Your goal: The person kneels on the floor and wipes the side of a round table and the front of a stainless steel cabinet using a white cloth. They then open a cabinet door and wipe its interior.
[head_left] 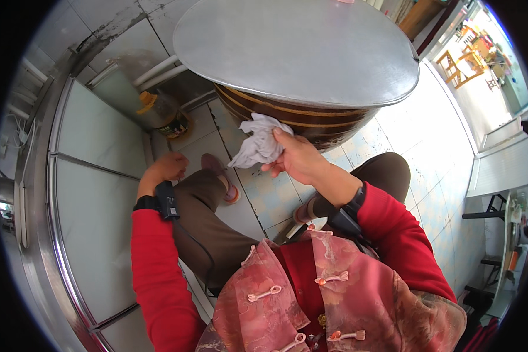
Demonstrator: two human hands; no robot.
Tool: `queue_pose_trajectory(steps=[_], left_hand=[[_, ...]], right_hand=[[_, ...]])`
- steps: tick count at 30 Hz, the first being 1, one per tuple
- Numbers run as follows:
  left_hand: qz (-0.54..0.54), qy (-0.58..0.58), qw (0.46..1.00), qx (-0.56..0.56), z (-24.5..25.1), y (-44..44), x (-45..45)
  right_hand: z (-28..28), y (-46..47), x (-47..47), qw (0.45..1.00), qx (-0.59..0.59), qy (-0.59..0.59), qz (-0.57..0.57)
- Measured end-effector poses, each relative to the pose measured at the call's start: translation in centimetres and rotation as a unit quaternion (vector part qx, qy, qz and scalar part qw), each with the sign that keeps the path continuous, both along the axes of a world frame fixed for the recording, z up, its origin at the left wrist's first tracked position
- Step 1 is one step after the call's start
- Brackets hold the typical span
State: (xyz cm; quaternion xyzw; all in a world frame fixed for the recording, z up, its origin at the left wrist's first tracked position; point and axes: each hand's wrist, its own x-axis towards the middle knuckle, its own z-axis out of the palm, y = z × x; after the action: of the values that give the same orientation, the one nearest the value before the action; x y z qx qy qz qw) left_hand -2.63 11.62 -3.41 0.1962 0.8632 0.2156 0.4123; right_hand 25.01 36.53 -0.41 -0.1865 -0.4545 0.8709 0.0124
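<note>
A crumpled white cloth (260, 141) is pinched in my right hand (300, 159), just in front of the side of a large brown glazed jar (299, 119) with yellow bands. A wide round metal lid (297, 53) covers the jar. My left hand (169, 166) is near the cabinet on the left, its fingers curled, with no object seen in it. Beyond that hand, a plastic bottle (169, 118) with an orange cap stands on the floor by the wall, with some yellow-brown liquid at its bottom.
A metal-framed cabinet with pale panels (99, 127) runs along the left. White pipes (160, 70) lie behind the bottle. My knees and shoes are around the tiled floor (264, 193) before the jar. At the right are a glass-topped table (512, 255) and a doorway with wooden chairs (451, 68) beyond.
</note>
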Motion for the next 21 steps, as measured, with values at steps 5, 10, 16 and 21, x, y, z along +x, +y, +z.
queue_pose_trajectory(steps=[5, 10, 16, 21], left_hand=[[-0.009, -0.008, 1.0, 0.02, -0.3, -0.4, -0.2], [-0.007, -0.023, 0.999, 0.027, -0.5, -1.0, -0.4], [-0.024, -0.037, 0.998, 0.054, -0.4, -0.7, -0.3], [-0.031, -0.035, 0.997, 0.059, 0.2, -0.4, 0.0]], right_hand=[[-0.4, 2.1, 6.3, 0.976, 0.191, -0.046, -0.091], [-1.1, 5.7, 10.3, 0.969, 0.021, -0.039, -0.243], [-4.3, 4.6, 9.3, 0.974, 0.097, -0.176, -0.105], [-7.1, 2.3, 4.2, 0.983, 0.075, -0.154, -0.068]])
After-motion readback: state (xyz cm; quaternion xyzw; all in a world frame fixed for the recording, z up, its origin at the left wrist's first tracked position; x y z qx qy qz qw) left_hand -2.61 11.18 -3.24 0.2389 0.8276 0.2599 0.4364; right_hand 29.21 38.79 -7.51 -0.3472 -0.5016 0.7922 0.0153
